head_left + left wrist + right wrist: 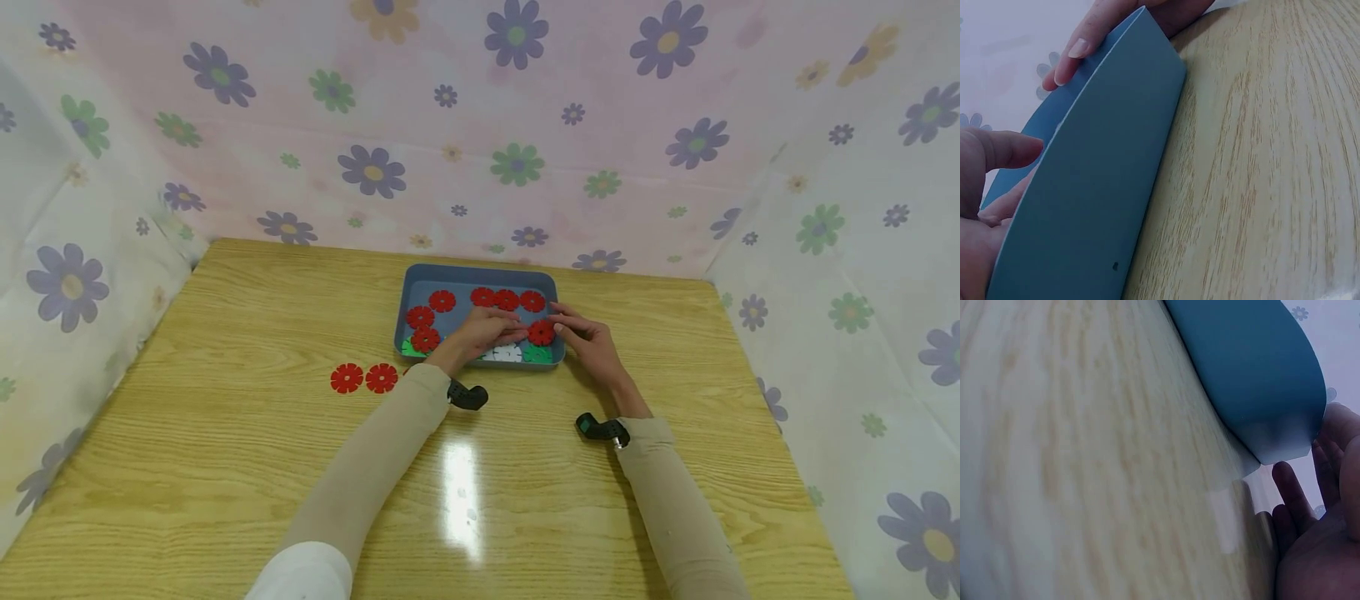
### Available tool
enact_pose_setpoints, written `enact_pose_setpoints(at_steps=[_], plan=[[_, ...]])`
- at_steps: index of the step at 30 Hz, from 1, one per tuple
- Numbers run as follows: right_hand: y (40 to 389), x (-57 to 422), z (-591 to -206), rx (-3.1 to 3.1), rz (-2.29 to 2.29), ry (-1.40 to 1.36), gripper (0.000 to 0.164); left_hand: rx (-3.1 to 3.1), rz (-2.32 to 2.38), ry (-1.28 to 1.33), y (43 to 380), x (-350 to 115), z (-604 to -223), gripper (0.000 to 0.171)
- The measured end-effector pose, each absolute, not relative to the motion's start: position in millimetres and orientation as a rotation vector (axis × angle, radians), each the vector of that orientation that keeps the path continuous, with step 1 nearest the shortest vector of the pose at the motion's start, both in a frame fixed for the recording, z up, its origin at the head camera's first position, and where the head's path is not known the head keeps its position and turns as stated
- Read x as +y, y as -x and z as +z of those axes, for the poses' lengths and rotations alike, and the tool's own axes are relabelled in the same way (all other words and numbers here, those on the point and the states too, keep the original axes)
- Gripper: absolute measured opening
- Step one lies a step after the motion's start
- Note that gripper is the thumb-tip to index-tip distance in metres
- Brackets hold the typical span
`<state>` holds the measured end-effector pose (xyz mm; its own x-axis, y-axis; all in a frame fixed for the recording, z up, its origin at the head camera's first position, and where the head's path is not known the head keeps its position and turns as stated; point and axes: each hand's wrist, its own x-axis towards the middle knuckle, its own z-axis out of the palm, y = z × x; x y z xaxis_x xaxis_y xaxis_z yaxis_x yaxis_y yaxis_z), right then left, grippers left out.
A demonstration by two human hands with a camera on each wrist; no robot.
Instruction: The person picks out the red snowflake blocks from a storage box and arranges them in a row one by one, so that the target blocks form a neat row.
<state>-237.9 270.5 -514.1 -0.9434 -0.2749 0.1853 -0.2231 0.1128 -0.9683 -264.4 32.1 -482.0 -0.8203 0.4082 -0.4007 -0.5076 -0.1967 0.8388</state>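
A blue-grey tray (480, 272) on the wooden table holds red notched plastic discs (442, 301), with green pieces (537, 355) and white pieces (507, 353) along its near side. My left hand (483, 329) reaches over the near rim, fingers stretched to the right inside the tray. At the right end is my right hand (592, 340), thumb and fingertips at the rim beside a red disc (541, 332). That disc lies between the fingertips of both hands. In the left wrist view the tray's near wall (1097, 169) hides what lies under the left fingers.
Outside the tray, on the table (225, 467), red discs (347, 378) lie in a row at the front left, one partly hidden by the left forearm. A flower-patterned cloth (450, 125) hangs behind the table and along both sides.
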Motion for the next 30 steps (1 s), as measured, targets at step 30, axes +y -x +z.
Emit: enact_pose_setpoints(at_steps=[30], plan=[[236.7, 270.0, -513.3, 2.316, -1.997, 0.527, 0.036, 2.417, 1.582, -0.402, 255.6, 52.5, -481.9, 0.056]])
